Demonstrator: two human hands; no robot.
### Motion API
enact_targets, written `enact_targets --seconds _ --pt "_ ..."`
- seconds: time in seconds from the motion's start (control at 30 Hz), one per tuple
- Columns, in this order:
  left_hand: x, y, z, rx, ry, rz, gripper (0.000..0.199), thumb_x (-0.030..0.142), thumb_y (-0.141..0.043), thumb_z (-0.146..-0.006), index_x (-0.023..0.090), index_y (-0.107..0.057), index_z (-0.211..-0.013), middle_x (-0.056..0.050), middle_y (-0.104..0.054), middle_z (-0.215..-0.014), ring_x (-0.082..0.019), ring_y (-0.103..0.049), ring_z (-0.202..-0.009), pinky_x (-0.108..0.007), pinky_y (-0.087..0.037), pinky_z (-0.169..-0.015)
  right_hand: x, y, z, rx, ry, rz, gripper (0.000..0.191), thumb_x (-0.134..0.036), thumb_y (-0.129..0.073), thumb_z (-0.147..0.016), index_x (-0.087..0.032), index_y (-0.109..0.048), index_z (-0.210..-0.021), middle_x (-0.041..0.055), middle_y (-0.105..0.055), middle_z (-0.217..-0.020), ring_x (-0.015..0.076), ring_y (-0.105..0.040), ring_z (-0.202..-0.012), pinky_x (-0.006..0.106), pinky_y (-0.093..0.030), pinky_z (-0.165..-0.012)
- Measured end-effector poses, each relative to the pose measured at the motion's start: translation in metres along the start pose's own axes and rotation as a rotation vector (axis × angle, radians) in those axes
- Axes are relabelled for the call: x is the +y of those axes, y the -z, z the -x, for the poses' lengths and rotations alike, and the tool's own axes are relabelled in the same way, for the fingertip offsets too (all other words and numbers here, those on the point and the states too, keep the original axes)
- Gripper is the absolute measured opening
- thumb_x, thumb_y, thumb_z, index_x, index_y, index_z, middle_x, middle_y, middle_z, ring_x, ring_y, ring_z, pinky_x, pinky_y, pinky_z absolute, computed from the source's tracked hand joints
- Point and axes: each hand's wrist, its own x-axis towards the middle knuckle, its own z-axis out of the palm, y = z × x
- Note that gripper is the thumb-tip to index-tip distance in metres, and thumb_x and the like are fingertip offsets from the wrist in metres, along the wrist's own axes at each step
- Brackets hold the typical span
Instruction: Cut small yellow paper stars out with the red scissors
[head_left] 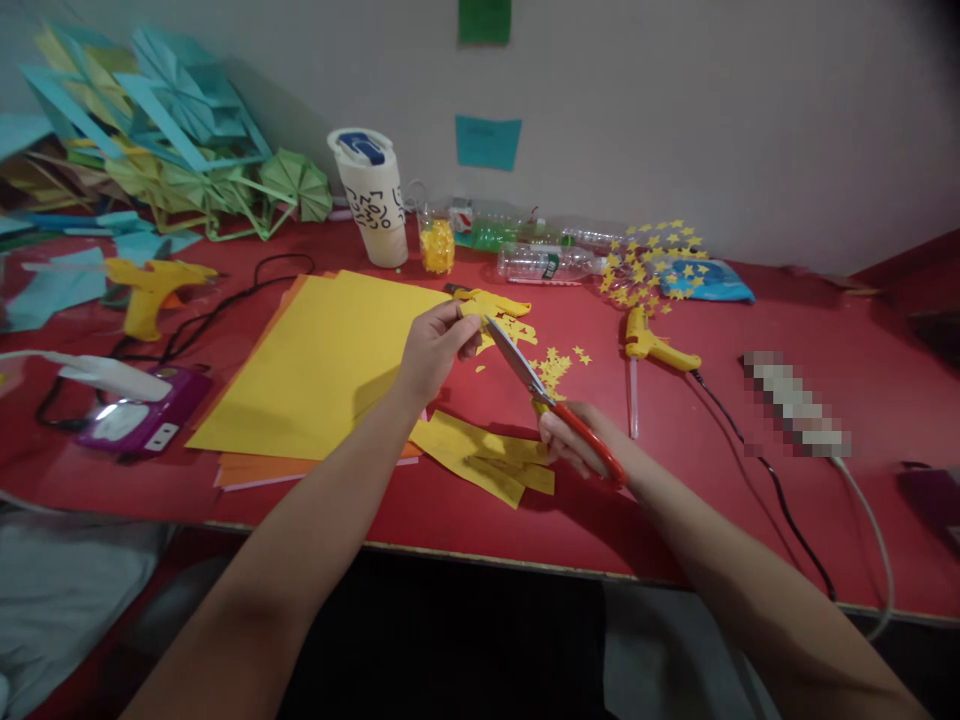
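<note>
Red table [720, 540] against a grey wall [637, 100], two notes stuck up: green [485, 20] above, teal [487, 142] below. Your left hand [439, 350] pinches a small yellow paper piece [472, 311] between thumb and fingers, above the table, near the right edge of the yellow sheet [322, 360]. Your right hand [574, 435] is wrapped round the red handle of the scissors [551, 398]; blades point up-left, tip right by the held piece. Can't tell if the tip touches it.

Beneath your hands: yellow strips [480, 455] nearest you, cut paper stars [553, 372] loose beyond them. Orange paper [262, 470] sticks out from under the yellow sheet. One yellow glue gun [154, 292] on your left, another glue gun [660, 350] on your right, stick pointing at you. At the back: white tumbler [373, 205], cup of yellow bits [436, 245], clear bottle [544, 263] on its side, blue packet [709, 280].
</note>
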Motion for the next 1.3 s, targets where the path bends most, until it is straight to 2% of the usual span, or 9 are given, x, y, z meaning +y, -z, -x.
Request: enact_targets --seconds 0.17,0.4,0.63,0.83,1.3 --pt "0.0010 -0.0009 0.0004 0.005 0.010 0.007 0.020 0.015 -0.053 -0.075 0.017 -0.051 -0.055 0.004 -0.050 -0.048 -0.003 -0.044 -0.043 -0.018 -0.037 -0.044 0.0024 0.0009 0.0003 0.000 0.022 -0.007 0.047 -0.064 -0.055 -0.077 -0.020 -0.050 -0.063 -0.0035 -0.051 -0.043 0.0064 -0.039 -0.030 0.023 -0.038 -0.036" --pt "-0.0013 -0.0004 -0.0002 0.004 -0.022 -0.001 0.021 0.016 -0.054 -0.074 0.016 -0.052 -0.054 0.004 -0.050 -0.051 -0.003 -0.044 -0.044 -0.018 -0.037 -0.044 0.0019 0.0007 -0.0005 -0.001 -0.015 0.007 0.052 -0.070 -0.052 -0.074 -0.019 -0.048 -0.062 -0.0004 -0.058 -0.050 0.0051 -0.038 -0.029 0.022 -0.033 -0.033" --pt "-0.0013 0.0002 0.0000 0.004 -0.021 -0.036 0.020 0.017 -0.055 -0.074 0.016 -0.053 -0.054 0.003 -0.051 -0.051 -0.003 -0.045 -0.044 -0.018 -0.038 -0.044 -0.0020 0.0003 0.0010 0.002 -0.028 -0.005 0.051 -0.068 -0.054 -0.073 -0.019 -0.046 -0.060 -0.0031 -0.054 -0.045 0.0040 -0.034 -0.027 0.020 -0.030 -0.031" --pt "-0.0012 0.0023 -0.0007 -0.010 -0.025 -0.031 0.019 0.018 -0.056 -0.074 0.016 -0.054 -0.055 0.004 -0.052 -0.050 -0.003 -0.045 -0.044 -0.018 -0.038 -0.044 -0.0057 0.0003 0.0009 0.011 -0.072 -0.009 0.050 -0.066 -0.057 -0.071 -0.019 -0.046 -0.059 -0.0013 -0.057 -0.048 0.0043 -0.037 -0.027 0.019 -0.030 -0.029" --pt "0.0000 0.0059 -0.0038 -0.035 0.002 0.033 0.018 0.020 -0.058 -0.072 0.016 -0.053 -0.056 0.004 -0.053 -0.047 -0.003 -0.045 -0.041 -0.017 -0.037 -0.043 -0.0046 0.0032 -0.0001 -0.012 -0.055 -0.033 0.049 -0.065 -0.058 -0.071 -0.019 -0.046 -0.059 -0.0008 -0.058 -0.046 0.0032 -0.034 -0.025 0.018 -0.028 -0.027"
